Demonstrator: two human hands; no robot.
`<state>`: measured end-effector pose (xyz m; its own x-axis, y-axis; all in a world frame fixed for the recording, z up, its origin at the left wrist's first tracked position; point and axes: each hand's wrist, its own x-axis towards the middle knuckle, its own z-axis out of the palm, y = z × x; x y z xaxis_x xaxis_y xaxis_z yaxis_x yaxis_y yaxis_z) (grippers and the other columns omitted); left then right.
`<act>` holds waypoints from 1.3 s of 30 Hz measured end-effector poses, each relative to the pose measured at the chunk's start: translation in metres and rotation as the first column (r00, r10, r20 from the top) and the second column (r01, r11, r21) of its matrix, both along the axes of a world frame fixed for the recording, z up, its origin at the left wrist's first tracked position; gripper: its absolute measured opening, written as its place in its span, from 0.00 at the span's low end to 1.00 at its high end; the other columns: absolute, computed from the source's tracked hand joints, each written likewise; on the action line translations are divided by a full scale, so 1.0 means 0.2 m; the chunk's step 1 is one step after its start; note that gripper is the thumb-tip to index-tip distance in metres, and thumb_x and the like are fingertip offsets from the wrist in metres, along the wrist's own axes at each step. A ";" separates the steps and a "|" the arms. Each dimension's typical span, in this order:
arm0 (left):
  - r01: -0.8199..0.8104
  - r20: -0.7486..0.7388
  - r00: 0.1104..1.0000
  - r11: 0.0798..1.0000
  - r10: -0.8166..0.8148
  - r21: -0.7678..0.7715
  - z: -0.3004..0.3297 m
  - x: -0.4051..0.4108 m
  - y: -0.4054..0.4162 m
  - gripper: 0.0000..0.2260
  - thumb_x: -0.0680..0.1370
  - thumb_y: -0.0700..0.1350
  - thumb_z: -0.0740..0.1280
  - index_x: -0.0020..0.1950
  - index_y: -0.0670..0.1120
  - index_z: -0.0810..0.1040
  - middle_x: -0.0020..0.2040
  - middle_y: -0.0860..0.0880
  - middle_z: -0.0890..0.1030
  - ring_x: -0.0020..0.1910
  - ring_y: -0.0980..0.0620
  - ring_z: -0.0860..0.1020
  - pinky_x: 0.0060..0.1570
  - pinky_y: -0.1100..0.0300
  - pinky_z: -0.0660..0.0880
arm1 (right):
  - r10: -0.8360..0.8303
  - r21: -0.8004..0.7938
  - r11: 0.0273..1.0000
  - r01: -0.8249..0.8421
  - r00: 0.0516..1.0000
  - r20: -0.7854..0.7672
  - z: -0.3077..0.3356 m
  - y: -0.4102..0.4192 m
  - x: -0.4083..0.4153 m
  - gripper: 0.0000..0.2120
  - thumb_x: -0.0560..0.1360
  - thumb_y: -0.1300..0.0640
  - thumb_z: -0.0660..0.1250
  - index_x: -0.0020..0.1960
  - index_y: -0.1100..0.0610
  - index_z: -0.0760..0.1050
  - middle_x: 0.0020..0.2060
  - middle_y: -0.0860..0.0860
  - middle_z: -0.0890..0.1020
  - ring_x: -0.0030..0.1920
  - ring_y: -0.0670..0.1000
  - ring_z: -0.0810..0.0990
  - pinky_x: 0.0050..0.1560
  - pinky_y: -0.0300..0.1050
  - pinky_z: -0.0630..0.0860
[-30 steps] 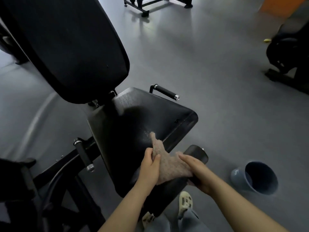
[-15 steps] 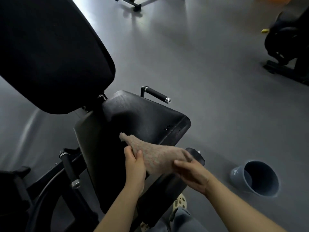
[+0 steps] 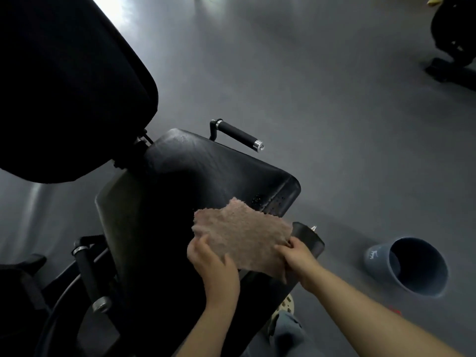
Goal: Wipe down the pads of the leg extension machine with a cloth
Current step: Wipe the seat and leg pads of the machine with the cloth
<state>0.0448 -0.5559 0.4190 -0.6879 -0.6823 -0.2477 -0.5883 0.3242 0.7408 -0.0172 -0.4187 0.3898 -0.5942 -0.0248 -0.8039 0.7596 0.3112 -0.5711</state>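
A pinkish-brown cloth (image 3: 242, 233) is spread out flat above the front part of the black seat pad (image 3: 206, 171) of the leg extension machine. My left hand (image 3: 213, 264) grips the cloth's near left edge. My right hand (image 3: 298, 256) pinches its right edge. The big black back pad (image 3: 64, 81) rises at the upper left. A black roller pad (image 3: 309, 240) pokes out just beyond my right hand, below the seat's front edge.
Two black side handles flank the seat, one at the far right (image 3: 238, 135) and one at the near left (image 3: 88, 274). A blue-grey bucket (image 3: 409, 266) lies tipped on the grey floor to the right. Another machine (image 3: 453, 42) stands at the top right.
The cloth was bunched and narrow between my hands; now it is opened out into a flat sheet. Both hands have shifted apart to its edges, and my view has moved closer.
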 end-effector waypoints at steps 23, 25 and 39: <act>0.323 0.164 0.933 0.946 -0.322 0.021 -0.05 -0.28 -0.50 0.09 0.73 0.37 0.68 0.50 0.47 0.75 0.45 0.52 0.76 0.47 0.51 0.76 0.48 0.60 0.72 | 0.551 0.623 0.761 -0.179 0.686 -0.475 0.03 -0.30 -0.14 0.17 0.77 0.48 0.64 0.63 0.52 0.75 0.55 0.49 0.75 0.58 0.51 0.69 0.57 0.43 0.66; 0.354 0.116 0.933 0.927 -0.340 -0.125 -0.04 -0.29 -0.48 0.15 0.72 0.36 0.69 0.57 0.45 0.74 0.52 0.49 0.73 0.51 0.52 0.73 0.53 0.60 0.72 | 0.593 0.656 0.732 -0.184 0.647 -0.480 0.04 -0.32 -0.15 0.12 0.77 0.49 0.64 0.58 0.52 0.78 0.53 0.48 0.75 0.56 0.51 0.69 0.56 0.43 0.66; 0.552 0.041 0.819 0.806 -0.572 0.214 -0.04 -0.39 -0.33 0.17 0.68 0.41 0.75 0.54 0.51 0.76 0.51 0.52 0.79 0.52 0.55 0.76 0.51 0.72 0.69 | 0.409 0.309 0.912 -0.268 0.546 -0.731 0.09 -0.28 -0.10 0.07 0.71 0.65 0.69 0.47 0.56 0.77 0.42 0.49 0.81 0.45 0.47 0.78 0.49 0.39 0.74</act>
